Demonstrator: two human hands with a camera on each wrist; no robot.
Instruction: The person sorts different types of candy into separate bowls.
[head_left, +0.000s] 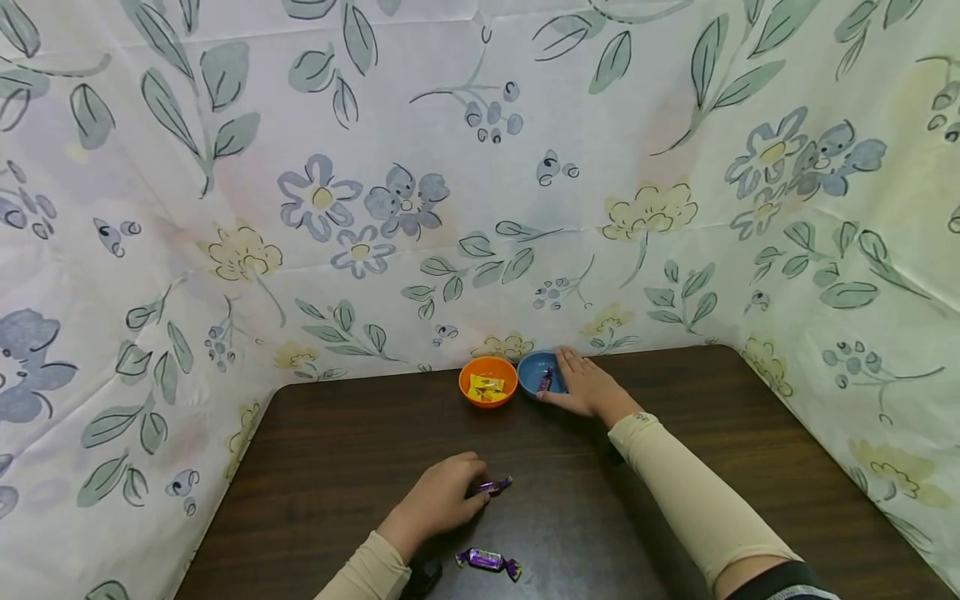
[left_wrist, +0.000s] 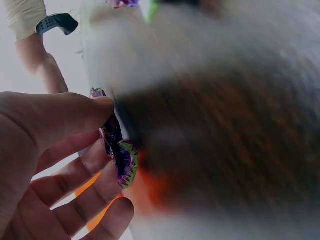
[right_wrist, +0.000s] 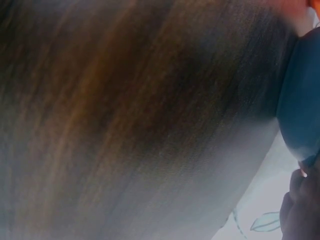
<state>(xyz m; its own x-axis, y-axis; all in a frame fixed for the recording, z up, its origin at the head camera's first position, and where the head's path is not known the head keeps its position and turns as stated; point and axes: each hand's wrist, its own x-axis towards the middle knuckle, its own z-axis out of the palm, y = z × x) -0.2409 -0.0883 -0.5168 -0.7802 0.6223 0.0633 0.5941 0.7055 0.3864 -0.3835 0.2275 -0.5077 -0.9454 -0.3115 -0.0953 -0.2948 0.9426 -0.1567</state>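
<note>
My left hand (head_left: 444, 493) is over the near middle of the table and pinches a purple wrapped candy (head_left: 492, 486) between thumb and fingers. The left wrist view shows the same candy's twisted, green-edged wrapper (left_wrist: 127, 162). A second purple wrapped candy (head_left: 486, 560) lies on the table, closer to me than that hand. At the back, my right hand (head_left: 588, 385) holds the right side of a blue bowl (head_left: 531, 363), thumb at its near rim and fingers at its far side. Inside the bowl sits one purple candy (head_left: 545, 380). In the right wrist view, fingers (right_wrist: 302, 200) touch the bowl (right_wrist: 302, 95).
An orange bowl (head_left: 489, 362) with several yellow wrapped candies (head_left: 486, 387) stands just left of the blue one. The dark wooden table (head_left: 337, 450) meets a floral cloth (head_left: 450, 283) behind the bowls and at both sides.
</note>
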